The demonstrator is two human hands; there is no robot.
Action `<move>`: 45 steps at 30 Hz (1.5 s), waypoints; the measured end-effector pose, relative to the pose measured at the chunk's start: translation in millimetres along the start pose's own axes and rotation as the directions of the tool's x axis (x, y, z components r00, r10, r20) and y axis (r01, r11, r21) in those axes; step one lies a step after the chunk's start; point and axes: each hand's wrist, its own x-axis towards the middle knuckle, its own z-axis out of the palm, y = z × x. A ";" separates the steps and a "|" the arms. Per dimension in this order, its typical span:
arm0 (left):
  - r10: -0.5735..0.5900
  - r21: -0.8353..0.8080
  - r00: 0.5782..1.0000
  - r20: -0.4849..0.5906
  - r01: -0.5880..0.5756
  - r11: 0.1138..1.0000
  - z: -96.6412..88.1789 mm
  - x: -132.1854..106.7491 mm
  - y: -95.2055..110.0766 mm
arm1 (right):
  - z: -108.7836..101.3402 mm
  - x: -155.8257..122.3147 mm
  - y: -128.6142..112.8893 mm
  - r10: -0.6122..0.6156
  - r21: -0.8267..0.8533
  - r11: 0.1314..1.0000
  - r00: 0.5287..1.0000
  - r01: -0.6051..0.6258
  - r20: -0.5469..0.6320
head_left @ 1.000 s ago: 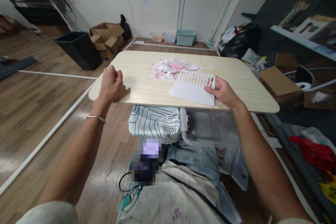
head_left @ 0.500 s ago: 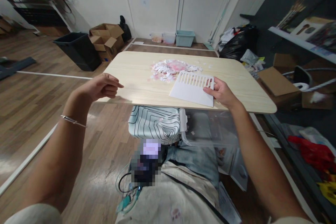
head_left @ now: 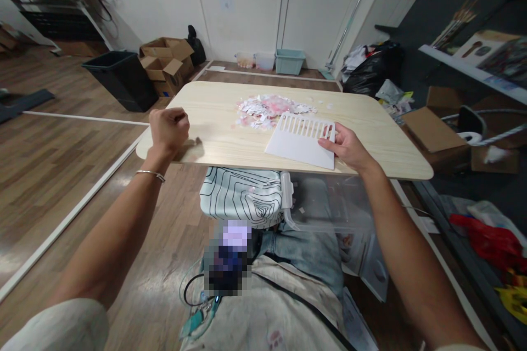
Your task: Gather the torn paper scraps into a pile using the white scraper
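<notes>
A pale wooden table (head_left: 214, 120) stands in front of me. On it lies a heap of white and pink paper scraps (head_left: 269, 106). Just below the heap rests a flat white plastic scraper (head_left: 298, 140) with comb teeth on its far edge. My right hand (head_left: 348, 148) grips the scraper's right end. My left hand (head_left: 168, 129) is curled into a fist at the table's near left corner, with nothing seen inside it.
A clear plastic bin (head_left: 329, 208) and a striped cloth (head_left: 241, 194) sit under the table's near edge. A black bin (head_left: 119, 79) and cardboard boxes (head_left: 167, 63) stand at the back left. Black bags (head_left: 374, 66) and boxes (head_left: 436, 129) crowd the right side.
My left hand lifted off the table's left corner, opened briefly, then came back to the corner as a fist. The right hand and scraper barely moved.
</notes>
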 end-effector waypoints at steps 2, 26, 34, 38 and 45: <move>-0.082 0.120 0.997 -0.012 0.083 0.989 0.7 1.6 2.6 | 0.9 0.0 -1.1 -0.007 0.002 1.000 1.000 0.007 0.001; -0.273 0.412 0.916 0.295 0.135 0.901 14.8 1.8 -8.8 | 1.1 -0.8 0.0 -0.020 0.008 1.000 1.000 0.019 0.009; -0.270 0.402 0.916 0.296 0.137 0.905 14.5 1.1 -8.4 | 0.9 -1.4 -0.7 -0.021 -0.011 1.000 1.000 0.021 -0.009; -0.264 0.413 0.918 0.296 0.126 0.902 14.1 0.0 -7.9 | -0.4 -0.7 1.8 -0.021 -0.019 1.000 1.000 0.020 -0.013; -0.274 0.408 0.917 0.290 0.141 0.902 12.7 -0.2 -5.6 | -3.4 0.5 7.1 -0.027 -0.034 0.999 1.000 0.027 -0.010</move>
